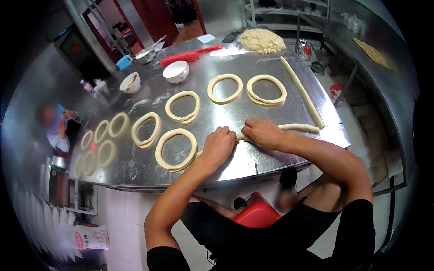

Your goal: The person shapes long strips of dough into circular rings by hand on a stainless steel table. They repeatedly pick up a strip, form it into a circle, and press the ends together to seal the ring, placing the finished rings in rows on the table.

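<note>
A long pale dough rope (299,128) lies crosswise at the near side of the metal table. My left hand (219,144) and my right hand (262,133) sit close together over its middle, fingers curled down round it, with a short piece showing between them. Its left end shows just past my left wrist, beside a dough ring (176,170). The right end reaches out beyond my right hand and nearly meets a second dough rope (302,92), which runs away along the table's right side. Beyond my hands lie more dough rings, including one ring (224,100) and another (266,101).
Several more rings, such as one (106,154), lie at the left of the metal table (217,118). Toward the back are white bowls (176,72), a red brush (192,56) and a dough mass (261,40). A person (59,131) is at the far left. A red stool (257,213) stands below me.
</note>
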Tool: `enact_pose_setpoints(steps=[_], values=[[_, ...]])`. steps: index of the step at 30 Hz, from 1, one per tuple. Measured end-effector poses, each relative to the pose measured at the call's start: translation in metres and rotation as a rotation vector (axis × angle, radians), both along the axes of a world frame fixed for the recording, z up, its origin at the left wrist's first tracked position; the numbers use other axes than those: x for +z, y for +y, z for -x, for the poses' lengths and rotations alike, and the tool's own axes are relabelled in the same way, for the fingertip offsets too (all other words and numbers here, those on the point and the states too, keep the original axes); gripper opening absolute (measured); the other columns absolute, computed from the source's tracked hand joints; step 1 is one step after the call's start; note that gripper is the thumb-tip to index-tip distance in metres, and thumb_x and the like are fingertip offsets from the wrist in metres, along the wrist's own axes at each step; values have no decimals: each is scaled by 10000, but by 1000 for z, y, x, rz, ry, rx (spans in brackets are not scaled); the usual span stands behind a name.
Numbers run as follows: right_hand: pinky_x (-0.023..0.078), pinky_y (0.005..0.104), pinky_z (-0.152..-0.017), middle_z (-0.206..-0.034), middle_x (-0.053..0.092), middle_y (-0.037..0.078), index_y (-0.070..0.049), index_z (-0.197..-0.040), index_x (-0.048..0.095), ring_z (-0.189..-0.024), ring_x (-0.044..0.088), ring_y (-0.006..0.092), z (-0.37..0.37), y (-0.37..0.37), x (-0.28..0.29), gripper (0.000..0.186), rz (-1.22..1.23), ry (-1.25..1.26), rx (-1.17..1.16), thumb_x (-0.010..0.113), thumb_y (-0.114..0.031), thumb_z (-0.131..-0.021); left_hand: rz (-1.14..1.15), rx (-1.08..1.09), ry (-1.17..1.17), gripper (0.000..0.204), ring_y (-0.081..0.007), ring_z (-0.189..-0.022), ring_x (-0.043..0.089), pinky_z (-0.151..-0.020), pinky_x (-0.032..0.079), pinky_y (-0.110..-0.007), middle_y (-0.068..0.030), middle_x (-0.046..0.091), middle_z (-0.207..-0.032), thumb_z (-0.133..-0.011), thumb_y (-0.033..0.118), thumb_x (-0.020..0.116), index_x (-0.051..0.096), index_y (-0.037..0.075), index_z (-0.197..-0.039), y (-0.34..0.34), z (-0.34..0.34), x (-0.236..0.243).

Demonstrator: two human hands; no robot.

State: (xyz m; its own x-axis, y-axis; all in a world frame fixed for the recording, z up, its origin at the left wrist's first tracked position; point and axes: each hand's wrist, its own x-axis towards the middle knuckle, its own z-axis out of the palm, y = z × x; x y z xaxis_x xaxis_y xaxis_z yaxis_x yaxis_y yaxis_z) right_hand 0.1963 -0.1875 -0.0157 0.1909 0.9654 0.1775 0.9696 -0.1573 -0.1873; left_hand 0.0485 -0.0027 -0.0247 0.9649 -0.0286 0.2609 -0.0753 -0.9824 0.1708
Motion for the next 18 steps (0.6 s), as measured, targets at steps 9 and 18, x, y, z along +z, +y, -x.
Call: enact_pose_setpoints(steps=[9,18], values=[[569,467,-815,-1016,614,128,-49,-1009,636,-998,647,354,-39,-104,-1,217,-47,22,-194,699,-257,-993,-9,38,33,178,-376,-932,675,-763,559,-505,-139,656,-983,-976,226,727,723,56,-1030,-8,10,13],[585,450,-865,-1134,661,132,-33,-1204,675,-995,677,332,-43,-194,7,247,52,-107,-428,685,-130,-977,-330,82,51,232,-321,-940,667,-727,575,-449,-122,626,-997,-965,175,691,693,0,-1118,-7,42,15]])
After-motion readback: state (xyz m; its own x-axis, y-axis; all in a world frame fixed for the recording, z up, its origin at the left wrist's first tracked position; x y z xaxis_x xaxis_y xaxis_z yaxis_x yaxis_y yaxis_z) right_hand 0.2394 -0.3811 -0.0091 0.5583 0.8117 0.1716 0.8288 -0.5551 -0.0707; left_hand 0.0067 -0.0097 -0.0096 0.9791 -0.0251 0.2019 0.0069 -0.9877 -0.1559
